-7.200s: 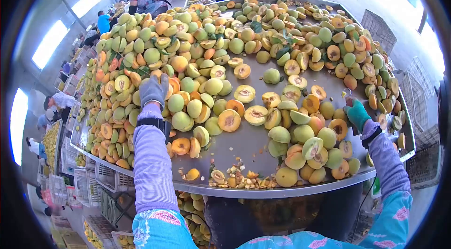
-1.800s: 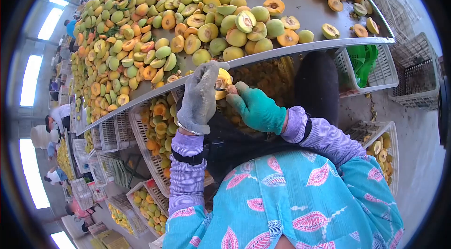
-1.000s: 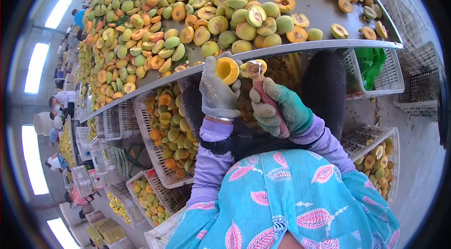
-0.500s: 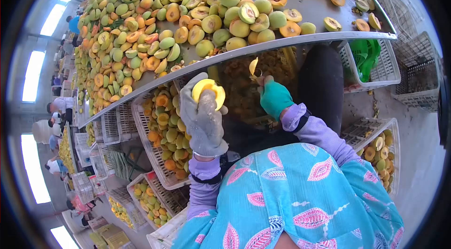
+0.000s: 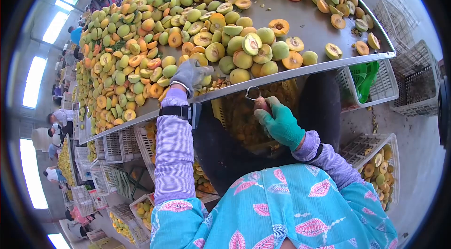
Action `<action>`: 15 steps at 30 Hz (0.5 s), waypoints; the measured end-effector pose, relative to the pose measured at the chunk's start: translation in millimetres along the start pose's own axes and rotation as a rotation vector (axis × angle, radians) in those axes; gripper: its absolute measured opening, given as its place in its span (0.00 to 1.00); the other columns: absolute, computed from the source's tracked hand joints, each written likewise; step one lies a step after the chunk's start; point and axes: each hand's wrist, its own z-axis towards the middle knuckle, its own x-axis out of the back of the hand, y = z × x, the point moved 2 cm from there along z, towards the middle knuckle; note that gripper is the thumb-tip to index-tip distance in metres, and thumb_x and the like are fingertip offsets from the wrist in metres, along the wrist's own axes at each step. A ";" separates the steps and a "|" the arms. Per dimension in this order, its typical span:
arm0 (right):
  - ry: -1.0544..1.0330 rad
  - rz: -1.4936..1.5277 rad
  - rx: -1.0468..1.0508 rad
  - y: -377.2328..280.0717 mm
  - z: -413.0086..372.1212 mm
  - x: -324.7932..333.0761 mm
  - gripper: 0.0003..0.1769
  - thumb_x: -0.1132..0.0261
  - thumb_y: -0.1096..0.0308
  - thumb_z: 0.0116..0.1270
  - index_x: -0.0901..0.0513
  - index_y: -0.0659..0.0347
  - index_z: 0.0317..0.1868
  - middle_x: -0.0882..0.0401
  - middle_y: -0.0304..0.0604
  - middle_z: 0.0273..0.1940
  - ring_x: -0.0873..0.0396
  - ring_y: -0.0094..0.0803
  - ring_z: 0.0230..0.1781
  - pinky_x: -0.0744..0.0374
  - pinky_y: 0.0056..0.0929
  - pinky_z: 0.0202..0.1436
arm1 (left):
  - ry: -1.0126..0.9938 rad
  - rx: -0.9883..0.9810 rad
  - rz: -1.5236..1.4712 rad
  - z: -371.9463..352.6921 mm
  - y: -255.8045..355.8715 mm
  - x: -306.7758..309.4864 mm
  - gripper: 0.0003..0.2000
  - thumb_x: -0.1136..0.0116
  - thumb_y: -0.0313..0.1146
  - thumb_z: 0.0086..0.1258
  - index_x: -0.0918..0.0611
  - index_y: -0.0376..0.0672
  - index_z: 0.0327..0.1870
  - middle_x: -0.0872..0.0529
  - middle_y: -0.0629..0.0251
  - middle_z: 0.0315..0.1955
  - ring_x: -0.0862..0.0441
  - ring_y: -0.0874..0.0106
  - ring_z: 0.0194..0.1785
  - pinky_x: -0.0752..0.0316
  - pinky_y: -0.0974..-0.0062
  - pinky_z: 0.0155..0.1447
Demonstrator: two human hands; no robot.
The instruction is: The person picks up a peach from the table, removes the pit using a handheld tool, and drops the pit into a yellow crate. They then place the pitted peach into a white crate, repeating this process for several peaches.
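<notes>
My left hand [image 5: 189,78], in a grey glove, reaches over the metal table's near edge, its fingers curled around a greenish peach half [image 5: 206,80]. The fingertips are partly hidden by the fruit. Lower and to the right, my right hand [image 5: 283,124] wears a green glove and is closed on the handle of a wire-loop pitting tool [image 5: 253,93]. The loop points up and left, with nothing in it. Halved peaches [image 5: 242,58] lie heaped on the table beyond my hands, several showing orange cut faces.
Below the table edge [image 5: 300,69], between my legs, sits a container of fruit pieces [image 5: 249,122]. A white crate [image 5: 390,84] with a green item stands right, above a crate of halves [image 5: 378,169]. More crates [image 5: 115,134] stand left; other people [image 5: 61,108] are farther off.
My left hand has moved up from the lap area to the table; the hollowed yellow half is gone from it. The yellow piece at the tool's loop is gone, and my right hand is slightly lower.
</notes>
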 end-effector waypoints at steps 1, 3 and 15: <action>0.074 0.003 0.164 -11.3 1.4 4.1 0.15 0.34 0.60 0.68 0.26 0.63 0.41 0.19 0.58 0.32 0.18 0.55 0.35 0.22 0.45 0.34 | -0.112 -0.087 -0.905 -12.0 -21.7 -10.7 0.21 0.42 0.47 0.68 0.19 0.39 0.51 0.14 0.57 0.37 0.15 0.62 0.39 0.17 0.71 0.40; 0.171 -0.028 0.434 -19.3 12.3 -1.4 0.13 0.37 0.60 0.70 0.25 0.61 0.44 0.18 0.55 0.32 0.17 0.53 0.34 0.21 0.46 0.34 | -0.005 -0.114 -1.462 -56.2 -12.6 -11.5 0.21 0.50 0.47 0.74 0.22 0.38 0.55 0.16 0.63 0.35 0.16 0.71 0.34 0.21 0.79 0.30; 0.006 -0.359 0.502 -69.4 21.0 -16.6 0.14 0.40 0.57 0.72 0.27 0.60 0.45 0.19 0.55 0.26 0.20 0.57 0.27 0.23 0.51 0.27 | 0.566 -0.537 -0.694 -132.6 44.8 -41.2 0.18 0.61 0.37 0.81 0.21 0.32 0.51 0.15 0.56 0.47 0.16 0.71 0.44 0.20 0.74 0.49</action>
